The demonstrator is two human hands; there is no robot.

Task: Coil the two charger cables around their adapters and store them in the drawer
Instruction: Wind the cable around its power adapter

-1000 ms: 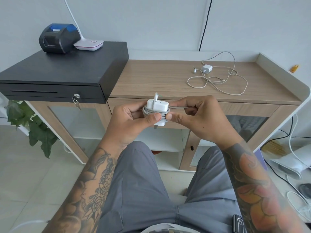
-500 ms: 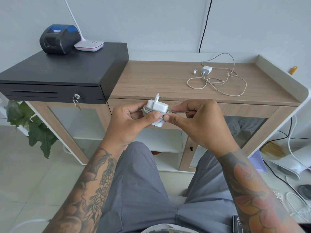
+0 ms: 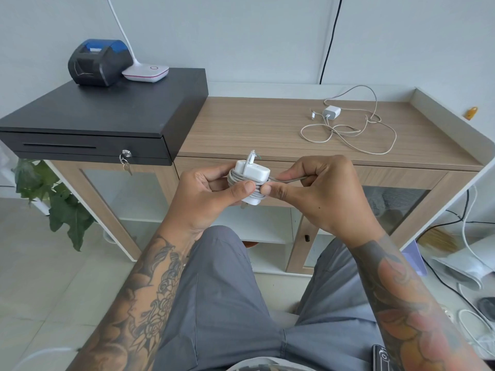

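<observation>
Coiling: first adapter [image 3: 253,172] is gripped in left hand [image 3: 206,195], pinning wraps.
Right hand [image 3: 318,188]: cable tail [image 3: 290,179] is pinched, kept taut.
Second charger [image 3: 331,113]: left loose on far tabletop [image 3: 254,129].

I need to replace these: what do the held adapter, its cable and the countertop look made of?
Adapter: smooth white plastic, seemingly, with a slight sheen. Cable: matte grey, rubbery-looking sheath that bends tightly into coils. Countertop: wood-grain streaks; laminate or real wood, unclear.

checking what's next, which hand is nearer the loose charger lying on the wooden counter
Right. The right hand is below and a little left of the loose charger; the left hand, gripping the coiled adapter, sits farther left.
</observation>
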